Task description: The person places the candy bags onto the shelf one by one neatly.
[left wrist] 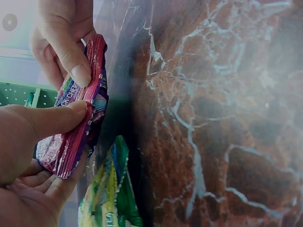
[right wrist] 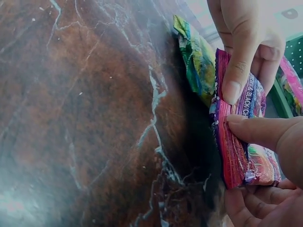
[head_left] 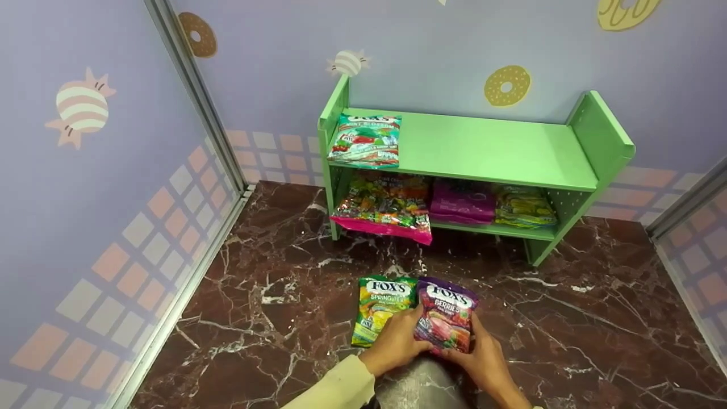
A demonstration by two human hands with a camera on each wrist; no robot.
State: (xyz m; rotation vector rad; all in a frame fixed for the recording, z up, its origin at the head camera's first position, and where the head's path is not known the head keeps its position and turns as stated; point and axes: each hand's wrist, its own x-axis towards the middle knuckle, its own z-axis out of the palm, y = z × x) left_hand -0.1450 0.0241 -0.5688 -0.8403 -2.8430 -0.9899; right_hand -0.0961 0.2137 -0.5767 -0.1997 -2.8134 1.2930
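Both hands hold a purple bag of Fox's Berries candy (head_left: 446, 318) by its sides near the bottom edge, above the floor. The left hand (head_left: 396, 341) grips its left side, thumb on the near edge. On the other side the right hand (head_left: 481, 357) pinches it, thumb toward the middle. Both wrist views show the thumbs (left wrist: 78, 71) pressed on the bag's crimped red end, with fingers (right wrist: 255, 203) underneath. A green and yellow Fox's candy bag (head_left: 377, 304) lies on the floor just left, partly behind the left hand.
A green two-tier shelf (head_left: 488, 147) stands against the wall. A teal Fox's bag (head_left: 366, 142) lies on its top left. Below are a pink-edged candy bag (head_left: 389, 210) jutting past the front, a magenta bag (head_left: 463, 203) and yellow bags (head_left: 523, 207). Dark marbled floor (head_left: 272, 318) surrounds everything.
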